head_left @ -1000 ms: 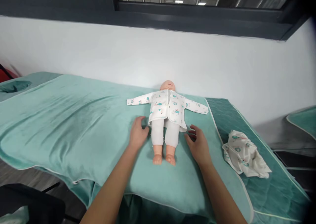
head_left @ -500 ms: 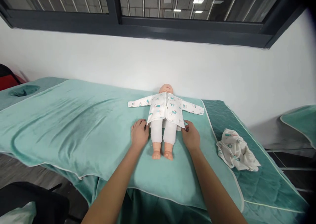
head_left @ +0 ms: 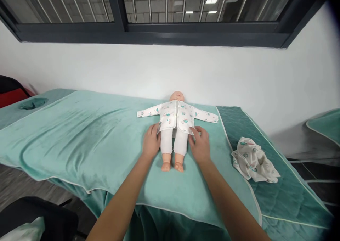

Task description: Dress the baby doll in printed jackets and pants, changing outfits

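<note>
Compared with a second ago, both hands have been brought in: the right hand point(head_left: 200, 141), then held apart from the jacket point(head_left: 168, 115), is now set against its lower hem, and the left hand point(head_left: 152, 140) is placed at the opposite hem corner. By the right hand, the lower side of the jacket is now drawn closer to the leg. The hem corner is met by the right thumb and fingertips, which are bent near one another — whether cloth is pinched in that grip cannot be told. The left fingers are curled at the hem, and their grip is too hidden to be judged. The doll point(head_left: 168, 136) is laid on its back between the hands, its head near the wall point(head_left: 132, 67), its sleeves stretched out sideways. It is borne by a pale green blanket point(head_left: 101, 134) spread over a bed, whose darker quilted cover point(head_left: 287, 195) is seen at the right. Above, a dark window frame point(head_left: 159, 35) is set into the white wall, with metal bars seen through the glass. A black chair-like object point(head_left: 50, 216) is partly shown at lower left. Counted are one doll, one jacket with two sleeves, two bare feet, two hands and one crumpled printed garment point(head_left: 255, 161) — dropped in folds upon the quilted cover.
</note>
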The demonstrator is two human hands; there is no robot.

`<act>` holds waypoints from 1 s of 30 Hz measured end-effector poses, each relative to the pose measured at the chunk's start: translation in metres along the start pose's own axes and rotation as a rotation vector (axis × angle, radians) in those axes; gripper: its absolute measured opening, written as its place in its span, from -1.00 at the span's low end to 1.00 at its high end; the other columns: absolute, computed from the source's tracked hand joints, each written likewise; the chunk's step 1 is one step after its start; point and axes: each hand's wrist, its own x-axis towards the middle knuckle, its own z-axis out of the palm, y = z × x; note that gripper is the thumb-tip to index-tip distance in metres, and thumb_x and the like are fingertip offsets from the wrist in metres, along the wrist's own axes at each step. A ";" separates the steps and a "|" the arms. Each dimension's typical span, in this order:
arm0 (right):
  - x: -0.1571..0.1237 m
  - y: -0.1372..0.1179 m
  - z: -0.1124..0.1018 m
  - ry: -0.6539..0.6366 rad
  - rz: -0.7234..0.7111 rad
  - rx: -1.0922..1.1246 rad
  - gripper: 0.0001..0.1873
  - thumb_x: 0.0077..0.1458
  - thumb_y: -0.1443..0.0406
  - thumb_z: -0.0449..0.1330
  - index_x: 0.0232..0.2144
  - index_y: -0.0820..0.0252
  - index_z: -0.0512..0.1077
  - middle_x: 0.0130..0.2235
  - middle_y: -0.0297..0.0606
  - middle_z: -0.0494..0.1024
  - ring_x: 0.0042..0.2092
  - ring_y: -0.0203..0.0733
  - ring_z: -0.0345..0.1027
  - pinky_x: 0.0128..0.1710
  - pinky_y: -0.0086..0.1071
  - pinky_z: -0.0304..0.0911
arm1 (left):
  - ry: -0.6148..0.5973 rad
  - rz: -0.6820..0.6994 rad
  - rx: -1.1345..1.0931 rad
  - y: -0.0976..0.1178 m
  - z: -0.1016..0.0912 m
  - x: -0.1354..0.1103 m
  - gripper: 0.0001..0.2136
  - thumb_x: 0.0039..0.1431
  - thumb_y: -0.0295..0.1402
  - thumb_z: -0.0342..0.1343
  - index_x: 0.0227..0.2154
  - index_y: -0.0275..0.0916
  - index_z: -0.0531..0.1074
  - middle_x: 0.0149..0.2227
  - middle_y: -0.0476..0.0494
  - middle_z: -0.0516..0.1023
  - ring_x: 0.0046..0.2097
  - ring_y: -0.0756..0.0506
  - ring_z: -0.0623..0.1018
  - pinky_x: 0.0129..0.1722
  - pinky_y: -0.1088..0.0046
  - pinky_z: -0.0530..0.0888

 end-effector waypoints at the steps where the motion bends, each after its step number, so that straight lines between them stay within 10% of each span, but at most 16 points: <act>1: 0.000 -0.002 0.000 -0.020 -0.037 -0.017 -0.63 0.29 0.31 0.00 0.08 0.11 0.43 0.07 -0.08 0.40 0.08 0.01 0.23 0.11 -0.11 0.15 | -0.012 0.033 -0.008 0.000 0.001 0.003 -0.55 0.29 -0.40 -0.05 0.23 -0.13 0.27 0.17 -0.29 0.41 0.19 -0.24 0.41 0.16 0.14 0.33; 8: 0.001 -0.006 0.004 -0.049 -0.030 -0.053 -0.70 0.34 0.26 -0.03 -0.01 0.11 0.43 -0.06 -0.13 0.51 -0.01 -0.01 0.32 0.02 -0.15 0.12 | 0.013 0.051 -0.091 -0.003 0.004 0.023 -0.74 0.28 -0.36 -0.04 -0.05 -0.16 0.46 -0.01 -0.24 0.51 0.05 -0.19 0.48 0.09 0.26 0.37; 13: 0.015 -0.003 0.016 -0.069 0.118 0.153 -0.76 0.30 0.19 0.01 -0.16 0.15 0.42 -0.23 -0.21 0.50 -0.21 -0.12 0.34 -0.16 -0.26 0.18 | 0.027 -0.173 -0.252 -0.009 0.002 0.028 -0.68 0.33 -0.14 -0.06 -0.45 -0.20 0.40 -0.45 -0.03 0.43 -0.36 -0.06 0.40 -0.32 0.44 0.32; 22: 0.027 0.023 0.007 0.488 0.866 0.955 -0.67 0.08 0.05 0.24 -0.45 0.15 0.27 -0.49 -0.48 0.30 -0.48 -0.37 0.18 -0.50 -0.48 0.19 | 0.232 -0.456 -0.370 -0.020 0.000 0.033 -0.66 0.25 -0.20 -0.01 -0.61 -0.19 0.15 -0.58 0.06 0.18 -0.45 0.00 0.22 -0.42 0.46 0.17; 30: 0.007 0.021 -0.014 0.537 0.891 1.018 -0.75 0.06 0.14 0.25 -0.47 0.16 0.31 -0.48 -0.46 0.35 -0.48 -0.38 0.24 -0.48 -0.48 0.24 | 0.306 -0.450 -0.198 -0.021 -0.012 0.021 -0.74 0.22 -0.28 -0.01 -0.58 -0.19 0.27 -0.47 -0.01 0.37 -0.33 -0.06 0.38 -0.28 0.44 0.27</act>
